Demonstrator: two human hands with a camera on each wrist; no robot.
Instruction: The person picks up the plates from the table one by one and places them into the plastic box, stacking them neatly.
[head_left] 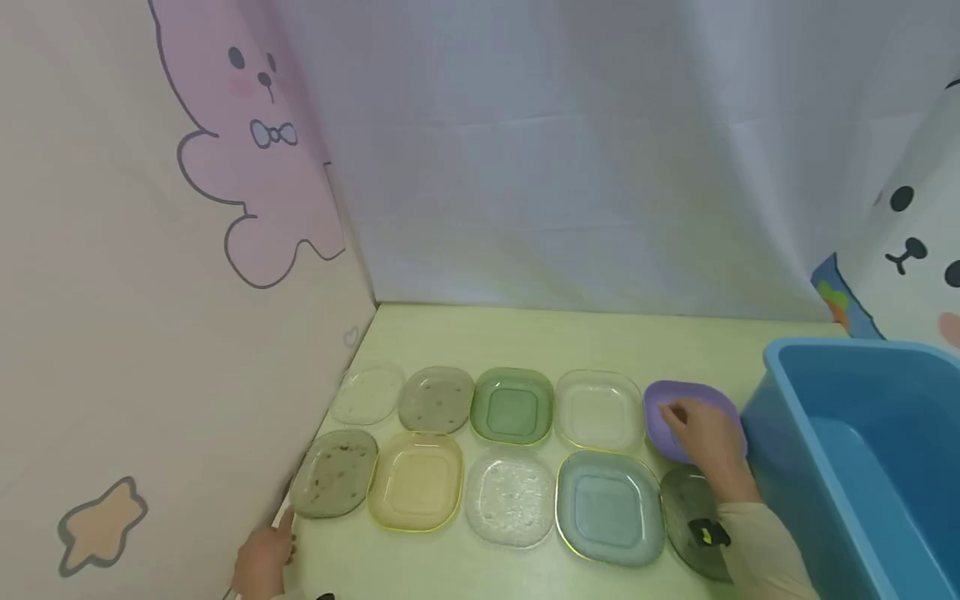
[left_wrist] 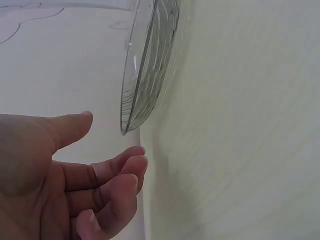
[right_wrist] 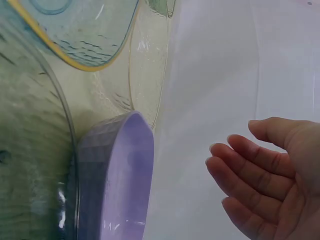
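My right hand [head_left: 705, 435] hovers slack-fingered over the purple plate [head_left: 686, 402], gripping nothing; my left hand [head_left: 264, 560] idles empty. A careless pinch could skid it into the clear plate [head_left: 597, 408].

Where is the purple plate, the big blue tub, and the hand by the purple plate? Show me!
purple plate [head_left: 697, 396], head view, on its far rim.
blue tub [head_left: 840, 379], head view, on its inner back wall.
right hand [head_left: 705, 433], head view, on the back of the hand, over the plate.
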